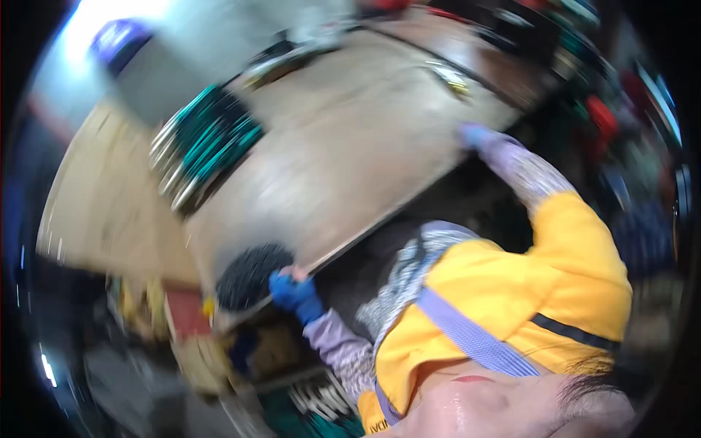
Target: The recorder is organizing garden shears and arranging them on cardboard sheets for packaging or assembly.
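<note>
My left hand (296, 295), in a blue glove with bare fingertips showing, is at the near left edge of the table (314, 160). Its fingers look curled, and what they hold, if anything, is hidden. Right beside it lies a dark grey, rough-textured rounded piece (253, 277); whether the hand touches it is unclear. Farther right, my right hand (478, 136) is by the table's front edge, its fingers smeared by motion. A small shiny yellowish item (449, 78) lies beyond that hand.
On the table's left side sits a stack of teal and black pieces with pale ends (208, 146). A light wooden board (109, 197) adjoins it. Dark and pale items (292, 58) lie along the far edge. Boxes (193, 317) stand below left. Much is blurred.
</note>
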Demonstrator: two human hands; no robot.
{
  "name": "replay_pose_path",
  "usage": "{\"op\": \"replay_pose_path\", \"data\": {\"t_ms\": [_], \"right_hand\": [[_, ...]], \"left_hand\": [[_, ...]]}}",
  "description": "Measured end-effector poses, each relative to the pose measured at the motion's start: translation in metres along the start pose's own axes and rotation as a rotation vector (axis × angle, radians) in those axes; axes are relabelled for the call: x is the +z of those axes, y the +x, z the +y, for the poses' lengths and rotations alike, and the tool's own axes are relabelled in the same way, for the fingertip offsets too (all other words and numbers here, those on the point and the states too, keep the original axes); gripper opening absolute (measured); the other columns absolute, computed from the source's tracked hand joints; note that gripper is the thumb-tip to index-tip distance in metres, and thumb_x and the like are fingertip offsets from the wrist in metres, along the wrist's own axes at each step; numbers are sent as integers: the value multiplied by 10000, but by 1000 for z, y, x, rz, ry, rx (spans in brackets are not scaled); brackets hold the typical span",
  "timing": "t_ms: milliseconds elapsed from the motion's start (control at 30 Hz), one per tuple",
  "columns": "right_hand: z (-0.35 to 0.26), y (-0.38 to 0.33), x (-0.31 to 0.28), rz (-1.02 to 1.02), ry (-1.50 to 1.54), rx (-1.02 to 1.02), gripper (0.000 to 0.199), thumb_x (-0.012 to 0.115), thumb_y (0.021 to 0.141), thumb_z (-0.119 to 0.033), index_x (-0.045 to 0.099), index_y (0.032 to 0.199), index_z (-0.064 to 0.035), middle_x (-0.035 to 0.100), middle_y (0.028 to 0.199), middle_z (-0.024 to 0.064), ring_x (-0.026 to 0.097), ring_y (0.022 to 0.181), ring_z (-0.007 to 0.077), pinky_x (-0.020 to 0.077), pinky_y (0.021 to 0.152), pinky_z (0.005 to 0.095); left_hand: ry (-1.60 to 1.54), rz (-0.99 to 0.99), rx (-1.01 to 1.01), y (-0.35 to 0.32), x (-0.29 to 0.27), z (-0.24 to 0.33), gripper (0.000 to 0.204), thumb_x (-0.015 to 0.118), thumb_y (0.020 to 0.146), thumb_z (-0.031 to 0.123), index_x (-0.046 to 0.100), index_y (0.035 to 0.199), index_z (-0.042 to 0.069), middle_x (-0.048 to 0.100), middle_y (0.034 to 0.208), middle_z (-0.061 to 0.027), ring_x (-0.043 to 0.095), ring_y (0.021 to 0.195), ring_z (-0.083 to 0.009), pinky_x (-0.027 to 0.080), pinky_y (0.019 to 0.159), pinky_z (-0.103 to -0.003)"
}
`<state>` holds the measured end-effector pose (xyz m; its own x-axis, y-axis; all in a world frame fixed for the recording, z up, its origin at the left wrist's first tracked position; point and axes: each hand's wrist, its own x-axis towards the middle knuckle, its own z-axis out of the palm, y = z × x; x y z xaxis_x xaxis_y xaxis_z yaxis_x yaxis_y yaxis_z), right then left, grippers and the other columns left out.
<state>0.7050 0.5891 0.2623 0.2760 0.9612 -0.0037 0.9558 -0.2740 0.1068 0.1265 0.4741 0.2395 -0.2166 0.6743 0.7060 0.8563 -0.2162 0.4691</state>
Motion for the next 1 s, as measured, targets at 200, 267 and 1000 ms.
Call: {"op": "replay_pose_path", "data": {"t_ms": [200,267,1000], "right_hand": [[61,4,-44,-120,-63,92,182,615,783,-225,714,911,-141,702,1009,83,647,967,308,517,860,455],[89,-10,-36,-56,13,138,190,624,770,-249,713,908,-153,706,992,73,650,958,304,512,861,446],[103,-15,-11,91,149,193,133,616,739,-157,674,859,-165,715,917,66,662,868,316,513,810,417]], "left_hand": [[207,-88,1,-4,-18,-19,132,678,792,128,579,714,89,539,707,-59,496,612,-239,446,601,-354],[221,-113,14,-4,-22,-21,149,672,807,137,572,711,82,539,719,-53,495,618,-233,445,609,-345],[191,-136,4,2,-12,-12,138,659,823,129,576,724,82,512,704,-42,469,599,-212,422,585,-334]]}}
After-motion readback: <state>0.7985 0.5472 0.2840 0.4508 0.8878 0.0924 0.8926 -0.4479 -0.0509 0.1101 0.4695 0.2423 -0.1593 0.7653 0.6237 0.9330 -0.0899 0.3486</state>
